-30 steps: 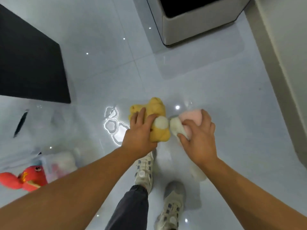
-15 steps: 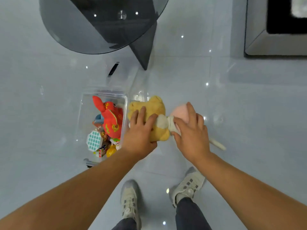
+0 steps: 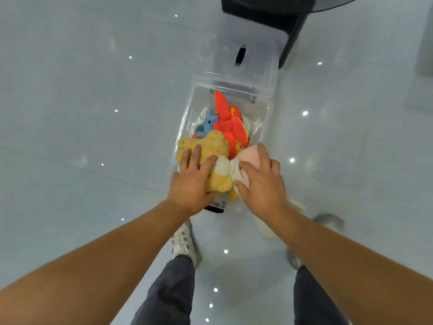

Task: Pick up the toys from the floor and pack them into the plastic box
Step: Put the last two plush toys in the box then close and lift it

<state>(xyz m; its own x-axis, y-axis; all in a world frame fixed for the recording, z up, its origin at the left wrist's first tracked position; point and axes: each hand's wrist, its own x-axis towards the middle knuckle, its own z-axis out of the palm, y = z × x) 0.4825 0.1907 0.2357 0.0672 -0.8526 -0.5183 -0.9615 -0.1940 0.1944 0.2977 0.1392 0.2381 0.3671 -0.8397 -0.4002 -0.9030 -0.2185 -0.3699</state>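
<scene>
A clear plastic box stands on the floor just ahead of my feet. Inside lie a red plush toy and a blue toy. My left hand grips a yellow plush toy over the near left part of the box. My right hand grips a pink and white plush toy over the near right part. The two toys touch each other. Whether they rest on the box's contents is hidden by my hands.
The box's clear lid lies flat on the floor behind it. A black table base under a dark glass top stands beyond the lid. My two shoes are planted on the glossy grey floor close to the box.
The view has swung so the box now lies straight ahead. Both hands carried the yellow and pink toys from beside the box to above its near end.
</scene>
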